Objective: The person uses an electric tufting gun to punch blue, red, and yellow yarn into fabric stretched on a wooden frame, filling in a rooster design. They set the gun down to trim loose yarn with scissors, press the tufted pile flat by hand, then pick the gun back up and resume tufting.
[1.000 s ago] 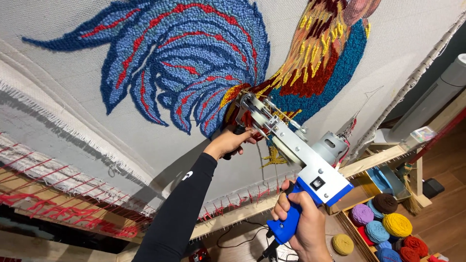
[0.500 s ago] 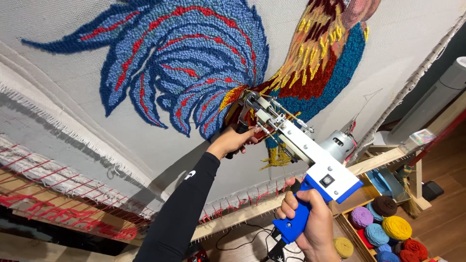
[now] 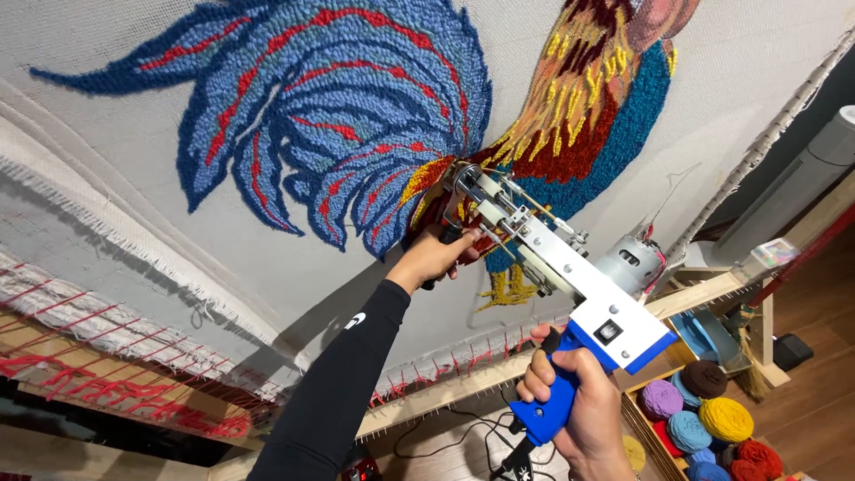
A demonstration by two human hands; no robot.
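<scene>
Head view, one moment, listed against the tufting gun (image 3: 552,258) as landmark.

Tufting gun: metal frame, motor at the rear, blue housing and blue grip. It lies slanted, its nose pressed on the cloth (image 3: 267,258) at the lower edge of the tufted rooster (image 3: 401,116), where the blue tail meets the yellow and red body.

Right hand (image 3: 579,410): below the gun's rear, fingers closed tight around the blue grip.

Left hand (image 3: 434,256): just beside the gun's nose, on its lower left, fingers curled shut on the black front handle; black sleeve runs down from it toward the lower edge of view.

Cloth: pale, stretched on a wooden frame (image 3: 463,383), which passes behind and below the gun; red threads fringe its edge.

Rooster: blue tail feathers with red streaks up and left of the gun's nose; teal, yellow and red body above the gun; yellow foot just under the gun's middle.

Yarn balls (image 3: 704,410): purple, brown, yellow, blue and red, in a wooden box to the lower right of the gun's grip.

Cord (image 3: 445,441): black, on the floor below the grip.
</scene>
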